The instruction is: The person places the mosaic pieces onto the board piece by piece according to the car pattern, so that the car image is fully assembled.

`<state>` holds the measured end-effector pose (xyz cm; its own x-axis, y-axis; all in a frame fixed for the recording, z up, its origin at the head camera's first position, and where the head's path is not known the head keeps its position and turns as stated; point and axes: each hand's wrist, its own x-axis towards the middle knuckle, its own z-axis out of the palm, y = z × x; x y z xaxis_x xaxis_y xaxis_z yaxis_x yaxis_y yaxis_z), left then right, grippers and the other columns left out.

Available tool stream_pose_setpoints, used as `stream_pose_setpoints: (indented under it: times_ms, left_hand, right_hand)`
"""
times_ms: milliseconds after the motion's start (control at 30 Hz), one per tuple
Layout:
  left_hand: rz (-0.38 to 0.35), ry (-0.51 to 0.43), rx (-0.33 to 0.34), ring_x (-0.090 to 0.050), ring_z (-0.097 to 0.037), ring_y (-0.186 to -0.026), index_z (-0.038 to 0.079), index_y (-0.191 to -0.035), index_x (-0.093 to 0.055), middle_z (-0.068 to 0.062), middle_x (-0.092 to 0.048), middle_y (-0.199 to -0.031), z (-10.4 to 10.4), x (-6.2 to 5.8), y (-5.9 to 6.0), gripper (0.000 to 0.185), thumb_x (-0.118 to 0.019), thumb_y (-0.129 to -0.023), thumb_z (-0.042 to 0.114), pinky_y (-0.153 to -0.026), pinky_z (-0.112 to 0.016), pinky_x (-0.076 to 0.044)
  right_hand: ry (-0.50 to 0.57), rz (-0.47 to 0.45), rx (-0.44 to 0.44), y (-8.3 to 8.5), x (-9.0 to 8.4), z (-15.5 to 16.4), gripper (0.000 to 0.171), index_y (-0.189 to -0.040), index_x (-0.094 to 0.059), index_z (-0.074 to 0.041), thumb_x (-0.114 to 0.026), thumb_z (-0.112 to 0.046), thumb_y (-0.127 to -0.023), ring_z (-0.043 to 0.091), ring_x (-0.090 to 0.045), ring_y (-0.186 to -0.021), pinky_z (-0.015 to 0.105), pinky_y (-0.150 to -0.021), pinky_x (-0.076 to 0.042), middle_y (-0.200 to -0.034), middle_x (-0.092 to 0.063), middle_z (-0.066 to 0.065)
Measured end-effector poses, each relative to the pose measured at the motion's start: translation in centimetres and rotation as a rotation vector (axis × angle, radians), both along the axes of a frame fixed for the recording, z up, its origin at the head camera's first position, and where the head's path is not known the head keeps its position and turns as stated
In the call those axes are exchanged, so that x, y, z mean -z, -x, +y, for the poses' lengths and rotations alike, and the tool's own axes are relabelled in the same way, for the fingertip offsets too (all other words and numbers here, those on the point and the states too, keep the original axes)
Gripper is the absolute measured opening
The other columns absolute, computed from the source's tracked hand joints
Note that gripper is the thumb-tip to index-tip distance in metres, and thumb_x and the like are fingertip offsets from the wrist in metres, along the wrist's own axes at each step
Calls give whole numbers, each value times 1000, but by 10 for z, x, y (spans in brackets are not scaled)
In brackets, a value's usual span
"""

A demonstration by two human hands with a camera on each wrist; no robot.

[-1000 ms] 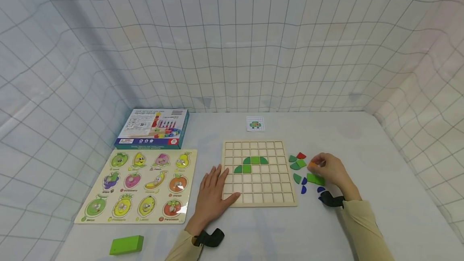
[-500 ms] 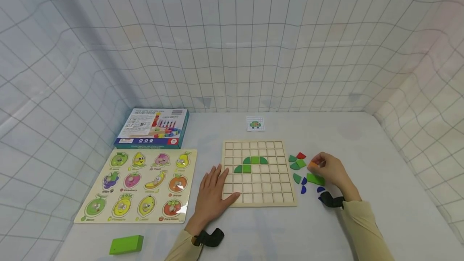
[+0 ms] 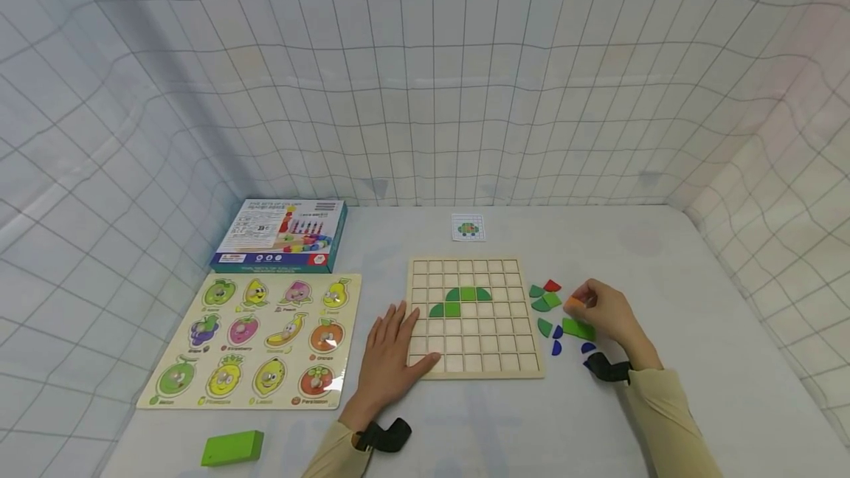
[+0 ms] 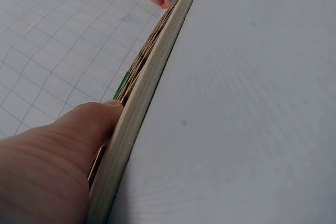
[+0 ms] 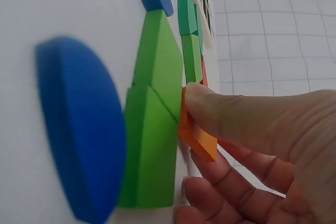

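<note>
A wooden grid board (image 3: 474,360) lies on the white table, with several green pieces (image 3: 460,301) set in its upper rows. My left hand (image 3: 392,356) lies flat with straight fingers on the board's left edge (image 4: 137,124). My right hand (image 3: 600,308) is right of the board among loose pieces and pinches a small orange piece (image 3: 572,303) (image 5: 197,135) between thumb and fingers. Two green squares (image 3: 578,328) (image 5: 155,129) lie just under that hand. Blue pieces (image 3: 556,347) (image 5: 79,129) and green and red pieces (image 3: 546,293) lie beside them.
A fruit peg puzzle (image 3: 255,338) lies left of the board, a boxed toy (image 3: 282,234) behind it. A green block (image 3: 232,447) sits near the table's front left. A small pattern card (image 3: 468,227) lies beyond the board. Netted walls enclose the table.
</note>
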<state>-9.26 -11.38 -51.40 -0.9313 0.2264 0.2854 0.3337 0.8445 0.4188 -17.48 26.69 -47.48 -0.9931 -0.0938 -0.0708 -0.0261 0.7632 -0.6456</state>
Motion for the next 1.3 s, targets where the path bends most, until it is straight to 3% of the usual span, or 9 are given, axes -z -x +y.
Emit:
stream_pose_setpoints:
  times_ms: [367, 700, 900, 1300]
  left_hand:
    - [-24, -12, -3, -20, -33, -140, 6, -144, -40, -18, -30, -150, 0, 2, 0, 81, -62, -84, 55, -111, -49, -11]
    - [-23, -14, -1, -20, -34, -139, 6, -144, -40, -19, -30, -149, 0, 1, 0, 80, -62, -84, 54, -111, -50, -12]
    - [-24, 0, -7, -18, -33, -140, 7, -145, -39, -17, -29, -150, -1, 1, 1, 81, -62, -84, 56, -111, -48, -11]
    - [-40, -12, -4, -17, -31, -141, 7, -145, -38, -16, -28, -151, 0, 1, 1, 81, -61, -84, 55, -112, -47, -10]
  right_hand:
    - [14, 30, 2, -1, 4, 1, 22, -93, -59, -3, -74, -16, -82, 23, -46, -69, 31, -55, -39, -77, -54, 6]
    - [41, 177, -4, -8, -4, -17, 16, -95, -63, -2, -72, -9, -84, 20, -48, -68, 27, -56, -41, -75, -56, 4]
    - [111, 219, -95, -7, -11, -46, 15, -95, -64, -1, -73, -6, -83, 16, -50, -64, 25, -53, -42, -75, -58, 2]
    - [190, 188, -278, 0, -11, -105, 13, -86, -64, -10, -77, -11, -80, 12, -51, -63, 26, -56, -44, -72, -57, -6]
